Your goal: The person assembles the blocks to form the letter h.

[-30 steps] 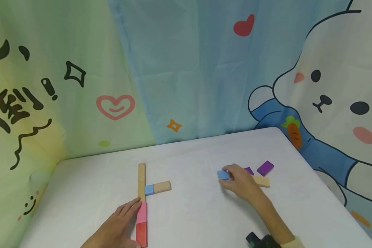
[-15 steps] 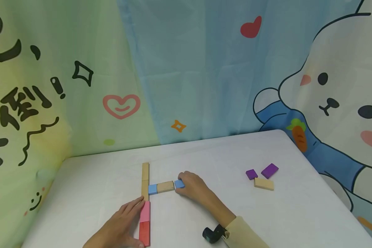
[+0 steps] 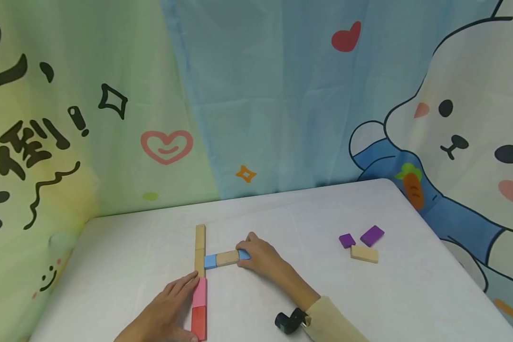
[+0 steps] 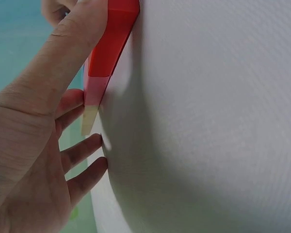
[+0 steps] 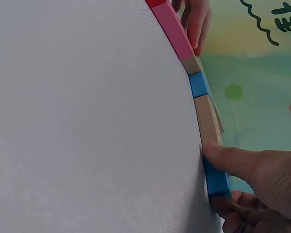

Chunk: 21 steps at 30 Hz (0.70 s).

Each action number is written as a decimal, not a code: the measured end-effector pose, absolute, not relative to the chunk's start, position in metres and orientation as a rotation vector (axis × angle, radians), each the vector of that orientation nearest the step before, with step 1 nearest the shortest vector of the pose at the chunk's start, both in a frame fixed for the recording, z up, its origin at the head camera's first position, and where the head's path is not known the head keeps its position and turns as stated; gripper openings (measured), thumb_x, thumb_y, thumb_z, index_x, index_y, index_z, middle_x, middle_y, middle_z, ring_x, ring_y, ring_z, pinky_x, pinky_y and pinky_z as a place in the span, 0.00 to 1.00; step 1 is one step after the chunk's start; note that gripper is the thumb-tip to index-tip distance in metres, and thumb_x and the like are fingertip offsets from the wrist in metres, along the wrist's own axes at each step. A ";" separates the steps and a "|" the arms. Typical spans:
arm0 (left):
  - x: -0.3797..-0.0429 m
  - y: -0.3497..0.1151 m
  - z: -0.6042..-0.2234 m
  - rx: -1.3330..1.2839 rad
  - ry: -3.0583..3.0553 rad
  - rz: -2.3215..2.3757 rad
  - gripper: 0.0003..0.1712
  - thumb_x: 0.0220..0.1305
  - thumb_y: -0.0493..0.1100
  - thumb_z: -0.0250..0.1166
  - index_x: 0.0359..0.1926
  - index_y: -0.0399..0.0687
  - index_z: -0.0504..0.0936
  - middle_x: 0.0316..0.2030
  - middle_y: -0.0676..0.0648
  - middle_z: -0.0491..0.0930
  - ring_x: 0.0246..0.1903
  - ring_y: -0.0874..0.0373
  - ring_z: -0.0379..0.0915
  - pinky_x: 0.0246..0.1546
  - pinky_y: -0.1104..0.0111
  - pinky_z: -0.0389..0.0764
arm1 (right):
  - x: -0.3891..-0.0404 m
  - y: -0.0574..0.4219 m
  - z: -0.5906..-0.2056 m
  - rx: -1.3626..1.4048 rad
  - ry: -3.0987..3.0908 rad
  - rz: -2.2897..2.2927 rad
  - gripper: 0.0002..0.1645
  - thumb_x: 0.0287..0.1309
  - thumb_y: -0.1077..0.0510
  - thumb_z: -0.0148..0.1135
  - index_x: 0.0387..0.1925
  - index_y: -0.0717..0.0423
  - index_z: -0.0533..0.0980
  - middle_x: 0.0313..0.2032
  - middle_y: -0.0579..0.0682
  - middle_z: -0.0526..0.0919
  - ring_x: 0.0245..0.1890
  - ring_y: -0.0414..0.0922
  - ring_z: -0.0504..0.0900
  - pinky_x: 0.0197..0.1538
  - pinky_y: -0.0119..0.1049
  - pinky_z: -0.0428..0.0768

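On the white surface (image 3: 282, 213), head view: straight line of far wooden block (image 3: 200, 237), middle wooden block (image 3: 199, 261), pink block (image 3: 200, 291), red block (image 3: 199, 323). Branch runs right: inner blue block (image 3: 210, 261), branch wooden block (image 3: 228, 258), outer blue block (image 3: 244, 254). Right hand (image 3: 262, 256) pinches the outer blue block, narrow, up against the branch's end. Left hand (image 3: 164, 306) lies wide along the line's left side. Well apart to the right, grouped: small purple block (image 3: 347, 240), large purple block (image 3: 372, 235), loose wooden block (image 3: 364, 254). Printed curtain (image 3: 248, 95) behind.

Left wrist view: thumb on the red block's end, other fingers spread.

Right wrist view: outer blue block sits between thumb and fingers; thumb partly covers its joint with the branch wooden block.
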<state>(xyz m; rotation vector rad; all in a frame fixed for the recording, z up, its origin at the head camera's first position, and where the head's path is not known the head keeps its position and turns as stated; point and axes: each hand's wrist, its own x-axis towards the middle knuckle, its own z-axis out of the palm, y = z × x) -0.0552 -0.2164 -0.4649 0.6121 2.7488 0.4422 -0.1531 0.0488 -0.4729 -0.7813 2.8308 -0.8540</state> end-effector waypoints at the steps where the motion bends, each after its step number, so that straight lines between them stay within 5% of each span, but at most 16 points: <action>1: -0.056 -0.216 -0.465 0.600 2.745 0.443 0.74 0.31 0.84 0.64 0.75 0.48 0.54 0.73 0.46 0.57 0.66 0.47 0.60 0.55 0.45 0.77 | -0.153 0.049 -0.472 -0.788 2.835 -0.839 0.19 0.53 0.55 0.71 0.47 0.57 0.81 0.36 0.50 0.73 0.27 0.37 0.67 0.29 0.24 0.66; 17: -0.054 -0.216 -0.465 0.645 2.773 0.405 0.74 0.32 0.85 0.62 0.73 0.46 0.56 0.72 0.45 0.59 0.65 0.48 0.61 0.55 0.47 0.78 | -0.157 0.047 -0.472 -0.805 2.817 -0.713 0.20 0.54 0.52 0.70 0.48 0.56 0.80 0.38 0.47 0.77 0.29 0.36 0.66 0.30 0.24 0.65; 21: -0.054 -0.216 -0.466 0.647 2.778 0.415 0.73 0.32 0.85 0.63 0.74 0.47 0.56 0.73 0.46 0.59 0.64 0.49 0.61 0.54 0.48 0.79 | -0.155 0.050 -0.472 -0.783 2.828 -0.669 0.28 0.54 0.49 0.70 0.56 0.53 0.77 0.44 0.48 0.78 0.34 0.37 0.70 0.34 0.25 0.71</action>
